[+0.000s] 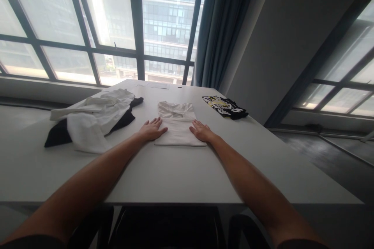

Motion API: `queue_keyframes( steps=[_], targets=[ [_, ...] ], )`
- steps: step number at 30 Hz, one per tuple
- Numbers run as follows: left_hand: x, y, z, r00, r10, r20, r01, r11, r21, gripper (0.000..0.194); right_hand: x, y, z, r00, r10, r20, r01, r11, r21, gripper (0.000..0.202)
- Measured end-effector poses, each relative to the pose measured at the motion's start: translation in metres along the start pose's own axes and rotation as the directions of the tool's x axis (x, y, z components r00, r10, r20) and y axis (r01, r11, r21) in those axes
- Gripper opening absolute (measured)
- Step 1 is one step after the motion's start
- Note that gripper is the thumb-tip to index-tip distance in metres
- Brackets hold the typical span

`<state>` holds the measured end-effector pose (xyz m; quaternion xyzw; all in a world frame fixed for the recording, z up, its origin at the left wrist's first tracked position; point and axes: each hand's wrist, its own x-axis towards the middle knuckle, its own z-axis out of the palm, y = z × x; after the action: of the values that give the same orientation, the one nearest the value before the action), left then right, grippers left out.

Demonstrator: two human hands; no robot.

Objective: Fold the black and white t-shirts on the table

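A white garment [179, 134], apparently a shirt, lies partly folded on the white table in front of me. Its near part is a flat rectangle, while the far part is crumpled. My left hand [152, 129] rests flat on its left edge, fingers stretched out. On the opposite edge lies my right hand [201, 130], also flat with its fingers extended. Neither hand grips the cloth.
Loose white and black clothes [96, 114] are heaped on the left of the table [175, 179]. A black patterned folded garment [224, 107] lies at the right edge. Beyond are windows and a blue-grey curtain [222, 27]; a black chair [168, 227] stands at the near edge.
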<state>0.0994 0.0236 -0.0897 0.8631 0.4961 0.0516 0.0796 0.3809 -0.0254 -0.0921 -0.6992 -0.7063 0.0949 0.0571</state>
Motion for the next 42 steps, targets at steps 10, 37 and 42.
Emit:
queue_keyframes(
  steps=[10,37,42],
  targets=[
    [-0.006,-0.02,-0.009,0.986,-0.014,-0.166,0.011,1.0,-0.015,0.05,0.001,0.033,-0.006,0.998,-0.013,-0.06,0.016,0.999,0.046,0.054],
    [0.005,-0.013,-0.003,0.983,-0.043,-0.178,0.037,0.999,-0.035,0.064,0.004,0.039,-0.003,0.995,-0.029,-0.098,0.035,0.998,0.053,0.054],
    [0.001,-0.005,-0.004,0.949,0.055,-0.31,-0.056,0.998,0.008,0.06,0.001,0.036,-0.006,0.994,-0.066,-0.092,0.069,0.997,0.033,0.053]
  ],
)
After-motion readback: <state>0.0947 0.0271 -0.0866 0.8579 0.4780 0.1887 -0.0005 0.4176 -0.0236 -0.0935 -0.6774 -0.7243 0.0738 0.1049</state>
